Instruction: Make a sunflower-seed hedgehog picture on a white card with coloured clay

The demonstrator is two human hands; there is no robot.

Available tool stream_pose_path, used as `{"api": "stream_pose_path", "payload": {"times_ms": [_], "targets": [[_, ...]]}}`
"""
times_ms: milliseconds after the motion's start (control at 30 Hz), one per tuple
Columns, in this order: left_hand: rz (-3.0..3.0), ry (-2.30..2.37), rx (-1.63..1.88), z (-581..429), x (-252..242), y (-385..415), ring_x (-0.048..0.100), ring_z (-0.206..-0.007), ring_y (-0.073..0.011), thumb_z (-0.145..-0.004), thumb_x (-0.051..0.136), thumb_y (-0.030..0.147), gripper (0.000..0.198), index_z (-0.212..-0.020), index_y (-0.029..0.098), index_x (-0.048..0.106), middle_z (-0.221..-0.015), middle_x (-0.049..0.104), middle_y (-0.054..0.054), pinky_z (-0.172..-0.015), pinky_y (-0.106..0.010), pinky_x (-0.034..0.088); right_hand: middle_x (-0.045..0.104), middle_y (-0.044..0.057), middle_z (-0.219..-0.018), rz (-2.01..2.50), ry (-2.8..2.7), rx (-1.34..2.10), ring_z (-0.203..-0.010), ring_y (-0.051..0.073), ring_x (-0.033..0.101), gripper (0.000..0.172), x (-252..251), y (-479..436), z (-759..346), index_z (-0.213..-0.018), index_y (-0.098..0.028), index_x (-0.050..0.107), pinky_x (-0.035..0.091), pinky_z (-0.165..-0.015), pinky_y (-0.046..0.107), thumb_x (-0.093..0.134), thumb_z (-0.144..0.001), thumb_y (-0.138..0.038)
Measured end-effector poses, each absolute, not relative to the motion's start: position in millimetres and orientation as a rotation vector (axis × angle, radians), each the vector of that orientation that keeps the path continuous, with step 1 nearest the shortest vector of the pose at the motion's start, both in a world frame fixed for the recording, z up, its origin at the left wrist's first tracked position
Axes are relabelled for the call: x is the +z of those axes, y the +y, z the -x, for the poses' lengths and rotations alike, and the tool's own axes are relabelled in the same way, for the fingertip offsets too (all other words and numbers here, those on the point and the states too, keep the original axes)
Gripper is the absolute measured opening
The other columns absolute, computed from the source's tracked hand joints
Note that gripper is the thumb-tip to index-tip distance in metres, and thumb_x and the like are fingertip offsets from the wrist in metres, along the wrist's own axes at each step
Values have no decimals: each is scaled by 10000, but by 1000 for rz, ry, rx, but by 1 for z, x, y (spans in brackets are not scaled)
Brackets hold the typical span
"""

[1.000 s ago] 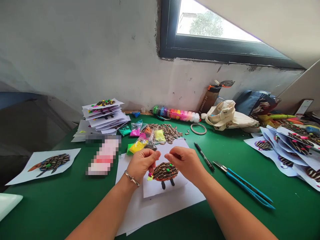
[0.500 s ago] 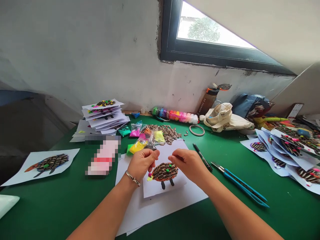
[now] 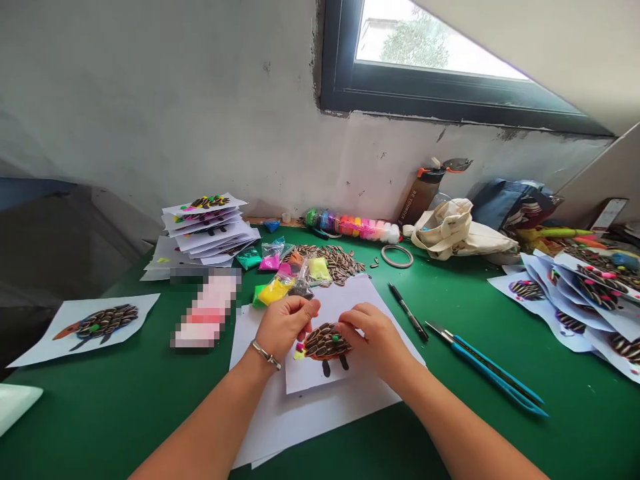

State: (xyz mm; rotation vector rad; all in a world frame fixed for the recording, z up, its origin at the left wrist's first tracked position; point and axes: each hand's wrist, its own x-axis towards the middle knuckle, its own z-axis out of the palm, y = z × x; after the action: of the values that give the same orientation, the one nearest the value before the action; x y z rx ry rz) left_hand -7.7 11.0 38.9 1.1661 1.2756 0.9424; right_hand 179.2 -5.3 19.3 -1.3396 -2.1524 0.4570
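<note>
In front of me lies a white paper card with a bird picture [image 3: 320, 343], its body covered in striped sunflower seeds, with black legs, a yellow beak and green clay dots. My left hand [image 3: 287, 327], wearing a silver bracelet, hovers over the card's upper left, thumb and forefinger pinched; whatever is between them is too small to make out. Fingertips of my right hand [image 3: 375, 337] are close together at the right part of the seed body and hide some of it. Beneath the card are larger white sheets [image 3: 280, 427].
Bags of coloured clay [image 3: 275, 291] and a heap of sunflower seeds [image 3: 340, 261] lie behind the card. To the right are a black pen [image 3: 407, 310], blue tweezers [image 3: 493, 373] and a tape roll [image 3: 397, 256]. Finished pictures are stacked left [image 3: 210, 240] and right [image 3: 575, 300].
My right hand has come down onto the seed body from just above it, covering its right side. The left hand stays pinched in almost the same place. The view has shifted slightly.
</note>
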Motion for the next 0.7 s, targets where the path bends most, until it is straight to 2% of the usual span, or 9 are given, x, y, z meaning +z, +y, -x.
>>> {"api": "stream_pose_path", "payload": {"times_ms": [100, 267, 367, 533, 700], "targets": [[-1188, 1280, 962, 9, 39, 11, 442, -373, -66, -670, 685, 475, 340, -616, 149, 604, -459, 531, 36, -386, -183, 333, 625, 54, -815, 1310, -2149, 421, -785, 180, 558, 127, 13, -5, -178, -841, -207, 661, 437, -697, 287, 538, -845, -175], [-1138, 1232, 1001, 8, 37, 12, 507, -440, -87, -672, 693, 424, 289, -706, 145, 623, -555, 584, 17, -441, -203, 408, 664, 67, -890, 1281, -2131, 411, -820, 191, 588, 256, 2, -5, -179, -1026, -196, 621, 457, -741, 325, 450, -858, -106], [-1141, 1233, 1014, 8, 36, 11, 511, -445, -86, -684, 685, 419, 285, -711, 142, 622, -561, 589, 14, -448, -204, 417, 673, 62, -864, 1260, -2148, 418, -801, 185, 595, 250, 1, -6, -178, -980, -200, 637, 465, -719, 317, 425, -878, -117], [-1149, 1228, 1021, 8, 34, 12, 510, -442, -85, -689, 685, 412, 279, -713, 141, 621, -561, 587, 15, -445, -202, 417, 670, 69, -1022, 1155, -2176, 338, -957, 208, 564, 195, 3, -3, -173, -875, -226, 676, 461, -819, 355, 495, -873, -153], [-1157, 1228, 1021, 8, 31, 13, 510, -449, -80, -701, 672, 413, 282, -725, 137, 618, -563, 583, 20, -449, -196, 421, 686, 73, -1010, 1188, -2178, 275, -1002, 233, 550, 191, -4, 3, -170, -884, -225, 699, 467, -857, 405, 510, -877, -200]]}}
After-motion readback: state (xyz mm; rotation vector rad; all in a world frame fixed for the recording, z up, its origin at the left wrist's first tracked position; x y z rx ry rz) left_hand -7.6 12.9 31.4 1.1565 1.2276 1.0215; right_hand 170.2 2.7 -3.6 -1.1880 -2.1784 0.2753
